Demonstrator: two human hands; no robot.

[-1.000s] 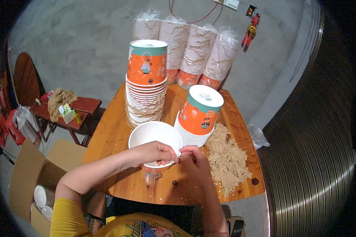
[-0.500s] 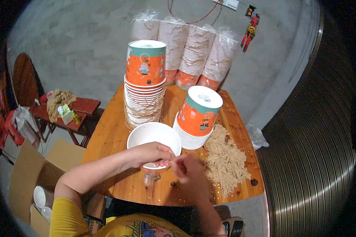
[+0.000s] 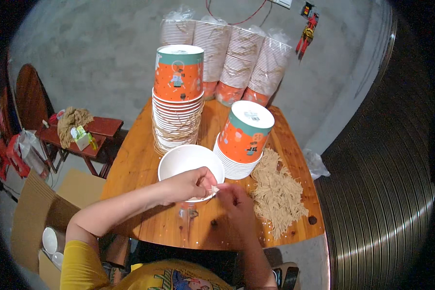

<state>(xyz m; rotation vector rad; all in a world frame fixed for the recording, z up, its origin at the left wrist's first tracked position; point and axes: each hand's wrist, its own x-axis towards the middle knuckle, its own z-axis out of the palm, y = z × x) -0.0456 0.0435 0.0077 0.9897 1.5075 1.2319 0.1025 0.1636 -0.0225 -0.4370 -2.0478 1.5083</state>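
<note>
A paper bucket (image 3: 183, 162) with a white inside stands in front of me, its mouth facing up. At its near right rim my left hand (image 3: 198, 183) is closed in a pinch. Just right of it, the fingers of my right hand (image 3: 234, 197) are pinched together, close to the left fingertips. A small pale bit shows between the two hands, too small to name. Beside my right hand lies a loose heap of tan strings (image 3: 278, 198). Behind the bucket stands a short stack of upturned orange-and-green paper buckets (image 3: 244, 137).
A taller bucket stack (image 3: 179, 77), with tan strings around its lower rims, stands at the back left. Several plastic-wrapped stacks (image 3: 239, 60) line the wall. An open cardboard box (image 3: 31, 217) sits low at left, near a red bench (image 3: 101, 126). A ribbed metal shutter (image 3: 382, 183) rises at right.
Both hands have shifted slightly up and right, staying close together at the bucket's rim. A pale bit now shows between the fingertips. The whole view has shifted a little.
</note>
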